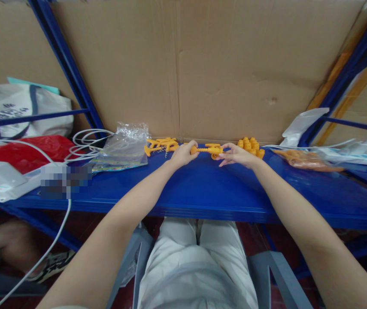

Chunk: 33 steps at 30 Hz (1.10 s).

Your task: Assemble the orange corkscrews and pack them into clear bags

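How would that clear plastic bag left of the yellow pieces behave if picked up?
The clear plastic bag would probably flop, since its upper part looks thin and crinkled. It is likely light, as it's see-through and fairly flat. Its shine suggests it might slip on the blue tabletop.

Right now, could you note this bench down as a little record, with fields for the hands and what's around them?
Left hand: grips the left end of a ridged yellow piece
Right hand: fingers at that piece's right end; exact hold unclear
Beside left hand: yellow parts, clear plastic bag
Beside right hand: yellow knobbly pieces
Surface: blue bench
Behind: cardboard
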{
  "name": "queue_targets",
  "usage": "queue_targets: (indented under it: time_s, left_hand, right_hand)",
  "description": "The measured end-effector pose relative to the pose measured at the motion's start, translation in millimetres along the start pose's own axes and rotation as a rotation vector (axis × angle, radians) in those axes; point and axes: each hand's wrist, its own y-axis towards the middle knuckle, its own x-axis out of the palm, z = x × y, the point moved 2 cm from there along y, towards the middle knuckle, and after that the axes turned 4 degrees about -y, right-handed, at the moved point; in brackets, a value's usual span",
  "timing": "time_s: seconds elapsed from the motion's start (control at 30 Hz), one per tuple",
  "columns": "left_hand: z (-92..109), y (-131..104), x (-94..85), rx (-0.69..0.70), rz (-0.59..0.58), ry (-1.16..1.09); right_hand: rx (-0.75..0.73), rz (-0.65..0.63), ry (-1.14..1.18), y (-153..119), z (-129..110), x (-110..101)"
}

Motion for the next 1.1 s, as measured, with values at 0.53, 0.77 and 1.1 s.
queue_targets:
  time_s: [0.53, 0.77, 1.1]
  left_hand:
    - [0.5, 0.4, 4.5, -0.018, 0.006, -0.101]
    - [1.0, -0.8, 4.9, -0.015, 0.005, -0.075]
    - [7.5, -1.7, 3.6, 0.005, 0.024, -0.089]
  right_hand:
    - [0.043, 0.06, -0.018, 8.1, 7.0, 0.6]
    - [-0.008, 0.009, 0.051, 2.1, 3.6, -2.1]
    - [0.057, 0.016, -0.056, 7.2, 8.7, -2.9]
